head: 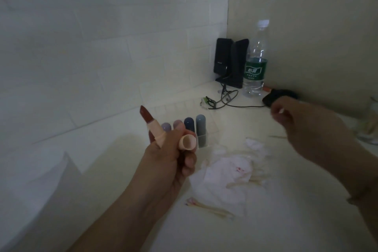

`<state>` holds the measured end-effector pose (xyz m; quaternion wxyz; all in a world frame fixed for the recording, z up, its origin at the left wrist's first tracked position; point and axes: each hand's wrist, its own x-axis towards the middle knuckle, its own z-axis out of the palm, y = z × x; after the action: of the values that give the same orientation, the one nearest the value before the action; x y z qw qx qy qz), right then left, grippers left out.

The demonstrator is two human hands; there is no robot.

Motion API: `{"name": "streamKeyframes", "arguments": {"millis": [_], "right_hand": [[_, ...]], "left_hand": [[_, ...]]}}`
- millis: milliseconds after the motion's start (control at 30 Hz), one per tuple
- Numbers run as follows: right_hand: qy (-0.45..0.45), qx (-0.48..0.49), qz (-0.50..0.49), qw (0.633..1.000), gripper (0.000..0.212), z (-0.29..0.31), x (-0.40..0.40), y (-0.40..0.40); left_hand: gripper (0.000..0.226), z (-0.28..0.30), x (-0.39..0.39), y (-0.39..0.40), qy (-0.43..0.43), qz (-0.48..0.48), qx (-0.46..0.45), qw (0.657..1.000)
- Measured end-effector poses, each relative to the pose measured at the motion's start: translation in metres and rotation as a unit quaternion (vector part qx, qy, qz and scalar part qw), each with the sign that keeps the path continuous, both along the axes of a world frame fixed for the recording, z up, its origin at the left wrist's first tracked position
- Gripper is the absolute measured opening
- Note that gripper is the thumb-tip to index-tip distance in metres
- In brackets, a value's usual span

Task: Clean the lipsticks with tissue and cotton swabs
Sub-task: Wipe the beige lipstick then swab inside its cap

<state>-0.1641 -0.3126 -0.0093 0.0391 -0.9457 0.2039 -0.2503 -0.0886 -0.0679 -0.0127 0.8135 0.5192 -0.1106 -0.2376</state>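
Note:
My left hand (173,157) grips an uncapped lipstick (152,127) with a peach tube and a dark red bullet that points up and left. The same hand also holds the peach cap (187,142), open end toward me. My right hand (306,127) hovers above the table at the right, fingers curled, pinching a cotton swab (281,111) whose white tip just shows. Several capped lipsticks (189,125) stand in a clear holder (202,139) behind my left hand. A white tissue (227,176) with red smears lies on the table, with used cotton swabs (208,207) on and beside it.
At the back right corner stand black speakers (231,61) and a water bottle (255,63) with a green label. A black cable (231,100) runs to a dark object (276,96). A glass jar (370,125) sits at the right edge. A loose swab (278,137) lies near it.

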Motion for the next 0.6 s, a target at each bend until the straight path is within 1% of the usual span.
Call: {"name": "streamKeyframes", "arguments": {"millis": [100,200,233,333,400,467,533,600], "right_hand": [[-0.032,0.078,-0.053,0.995,0.016,-0.011,-0.001,-0.045],[-0.011,0.138,-0.066,0.988,0.010,-0.018,-0.001,-0.059],[-0.009,0.144,-0.072,0.987,0.008,-0.018,-0.002,-0.059],[-0.032,0.133,-0.089,0.987,0.005,-0.017,-0.002,-0.055],[-0.064,0.136,-0.095,0.984,0.003,-0.016,-0.001,-0.053],[-0.103,0.134,-0.091,0.981,0.006,-0.017,0.000,-0.054],[-0.142,0.112,-0.086,0.980,0.001,-0.021,0.001,-0.062],[-0.147,0.065,-0.084,0.983,0.010,-0.031,0.001,-0.077]], "left_hand": [[0.019,0.002,-0.001,0.001,0.024,-0.037,-0.048,0.998],[0.023,0.002,-0.003,0.001,0.048,-0.075,-0.099,0.991],[0.025,0.002,-0.003,0.002,0.053,-0.086,-0.114,0.988],[0.028,0.000,-0.002,0.002,0.048,-0.097,-0.125,0.986],[0.025,0.000,-0.001,0.003,0.038,-0.102,-0.117,0.987],[0.025,0.001,-0.003,0.003,0.028,-0.110,-0.115,0.987],[0.024,0.003,-0.004,0.003,0.018,-0.107,-0.097,0.989],[0.028,0.003,-0.005,0.003,0.005,-0.094,-0.059,0.994]]}}
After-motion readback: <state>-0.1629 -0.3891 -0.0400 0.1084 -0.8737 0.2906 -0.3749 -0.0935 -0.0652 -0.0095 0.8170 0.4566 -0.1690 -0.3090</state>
